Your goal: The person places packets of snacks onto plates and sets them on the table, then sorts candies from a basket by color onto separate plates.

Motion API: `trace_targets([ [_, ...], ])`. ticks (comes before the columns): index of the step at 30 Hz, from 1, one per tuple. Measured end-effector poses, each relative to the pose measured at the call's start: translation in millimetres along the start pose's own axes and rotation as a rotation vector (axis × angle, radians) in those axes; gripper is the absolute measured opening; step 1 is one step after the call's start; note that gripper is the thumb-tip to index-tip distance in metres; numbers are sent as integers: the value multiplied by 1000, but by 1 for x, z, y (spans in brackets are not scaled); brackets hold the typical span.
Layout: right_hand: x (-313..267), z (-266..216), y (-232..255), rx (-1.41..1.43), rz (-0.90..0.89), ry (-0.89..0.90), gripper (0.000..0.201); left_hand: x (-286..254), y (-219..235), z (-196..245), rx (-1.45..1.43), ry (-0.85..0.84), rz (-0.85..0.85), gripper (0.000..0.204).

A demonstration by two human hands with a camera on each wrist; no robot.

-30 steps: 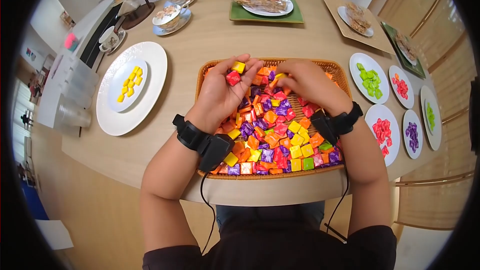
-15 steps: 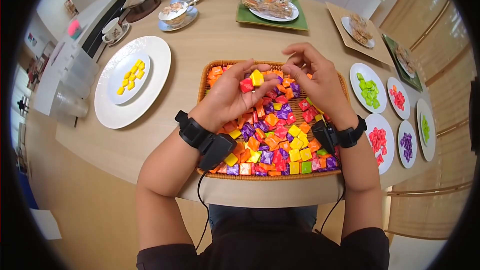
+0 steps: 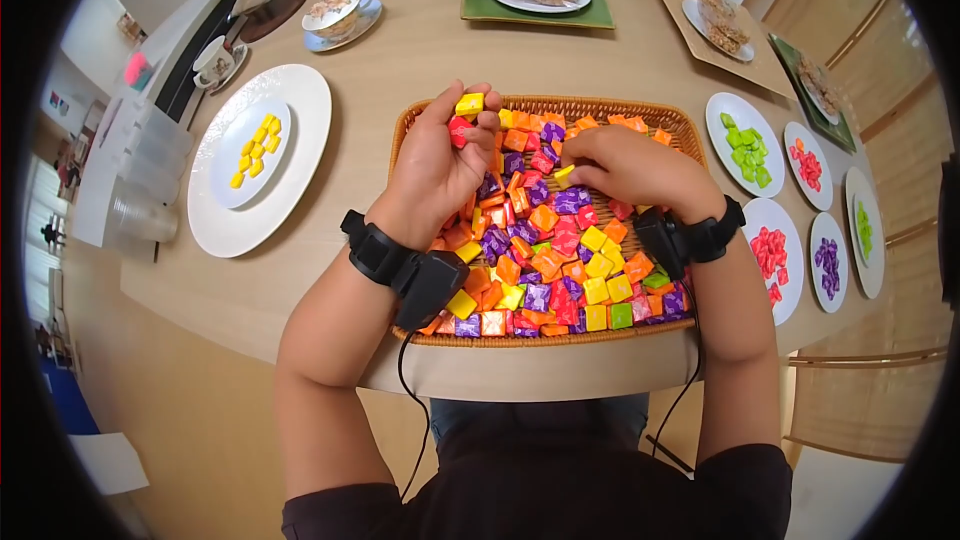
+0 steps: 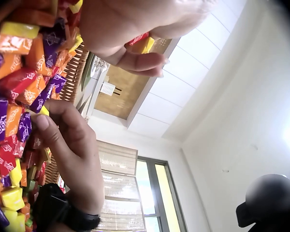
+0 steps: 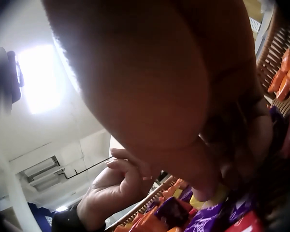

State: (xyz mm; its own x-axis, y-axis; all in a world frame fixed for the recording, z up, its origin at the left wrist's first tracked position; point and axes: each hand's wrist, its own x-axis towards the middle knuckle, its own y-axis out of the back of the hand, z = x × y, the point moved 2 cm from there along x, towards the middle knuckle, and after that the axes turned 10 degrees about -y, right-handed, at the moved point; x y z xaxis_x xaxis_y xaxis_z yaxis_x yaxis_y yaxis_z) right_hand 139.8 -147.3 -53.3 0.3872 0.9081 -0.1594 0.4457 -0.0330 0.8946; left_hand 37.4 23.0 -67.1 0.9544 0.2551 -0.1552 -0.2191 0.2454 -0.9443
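In the head view my left hand [image 3: 440,155], palm up over the basket's left side, holds a yellow wrapped candy [image 3: 470,103] and a red wrapped candy [image 3: 459,132] in its curled fingers. My right hand [image 3: 640,168] reaches down into the wicker basket [image 3: 560,338], palm down. Its thumb and fingertips pinch another yellow candy [image 3: 564,177], which also shows in the left wrist view at the thumb tip [image 4: 44,111]. Mixed red, orange, purple, yellow and green candies fill much of the basket around it. In the right wrist view the hand itself hides most of that pinch.
To the left, a small plate of yellow candies [image 3: 262,143] sits on a large white plate [image 3: 215,215]. Plates of green [image 3: 745,150], red [image 3: 768,255] and purple candies [image 3: 827,265] stand at right. Teacups [image 3: 332,15] and a green tray [image 3: 600,10] are farther back.
Half a second ago my right hand was raised beside the left; now it is lower, at a yellow candy in the basket. My left fingers have curled more around their two candies.
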Motion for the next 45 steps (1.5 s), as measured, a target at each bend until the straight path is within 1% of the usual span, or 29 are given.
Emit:
trace_targets([
  [1, -2, 4, 2, -20, 83, 18, 16, 0, -1, -1, -11, 15, -9, 20],
  [2, -4, 1, 7, -22, 83, 15, 16, 0, -1, -2, -14, 17, -12, 20],
  [4, -9, -6, 23, 22, 137, -123, 16, -1, -1, -2, 41, 4, -28, 23],
  [6, -13, -13, 30, 95, 193, -130, 16, 2, 3, -5, 69, 13, -14, 25],
  [8, -16, -21, 38, 303, 332, -207, 15, 0, 1, -7, 95, 19, 3, 26],
  [9, -15, -22, 36, 301, 327, -203, 15, -3, -4, -10, 130, 77, -23, 29],
  [11, -14, -25, 37, 471, 532, -60, 13, -6, -8, -14, 178, 189, -112, 37],
  [12, -14, -29, 35, 470, 522, -56, 13, -8, -8, -15, 173, 182, -107, 37],
  [14, -16, -40, 33, 677, 592, 62, 14, -13, -16, -17, 156, 280, -209, 37],
  [15, -15, -40, 32, 680, 586, 65, 14, -17, -23, -17, 195, 266, -211, 34],
  [17, -18, -40, 34, 579, 641, 127, 14, -10, -12, -15, 197, 262, -227, 31],
  [18, -22, -40, 38, 579, 640, 126, 14, -6, -7, -13, 200, 261, -248, 29],
  [20, -27, -42, 38, 357, 106, -97, 23, -1, 0, -8, 152, 249, -196, 26],
  [21, -29, -40, 37, 355, 107, -100, 23, 0, 1, -7, 105, 236, -146, 23],
  [22, -31, -37, 31, 169, -144, -156, 26, 1, 1, -7, 105, 238, -148, 23],
  [23, -34, -35, 24, -21, -394, -210, 31, 0, -1, -7, 151, 174, -78, 22],
  [24, -37, -37, 21, -21, -394, -210, 31, -1, -2, -6, 196, 109, -7, 21],
  [26, -43, -42, 15, -168, -256, -160, 34, -2, -4, -6, 213, 118, -22, 20],
  [27, -44, -43, 10, -155, -220, -110, 36, -2, -5, -7, 231, 126, -38, 20],
  [28, -43, -41, 8, -152, -220, -112, 36, -3, -5, -7, 232, 129, -37, 20],
  [30, -44, -38, 6, -117, -195, -2, 35, -4, -5, -7, 244, 128, -33, 20],
  [31, -42, -37, 5, -116, -193, -4, 35, -4, -5, -7, 246, 130, -34, 20],
  [33, -40, -39, 1, -46, -352, 34, 33, -4, -5, -7, 263, 124, -48, 21],
  [37, -43, -42, -3, -148, -241, 46, 26, -4, -4, -7, 268, 122, -15, 21],
  [39, -38, -39, -2, -149, -342, -5, 20, -4, -3, -8, 249, 192, -29, 20],
  [40, -38, -41, 2, -145, -331, -7, 20, -3, -3, -8, 259, 195, -34, 20],
  [42, -37, -48, 16, -62, -218, -35, 17, -1, 2, -8, 294, 244, -47, 22],
  [43, -34, -47, 18, -62, -211, -33, 17, -1, 7, -10, 344, 230, -58, 22],
  [45, -30, -47, 29, 366, 223, 75, 16, -7, -4, -15, 366, 254, -102, 26],
])
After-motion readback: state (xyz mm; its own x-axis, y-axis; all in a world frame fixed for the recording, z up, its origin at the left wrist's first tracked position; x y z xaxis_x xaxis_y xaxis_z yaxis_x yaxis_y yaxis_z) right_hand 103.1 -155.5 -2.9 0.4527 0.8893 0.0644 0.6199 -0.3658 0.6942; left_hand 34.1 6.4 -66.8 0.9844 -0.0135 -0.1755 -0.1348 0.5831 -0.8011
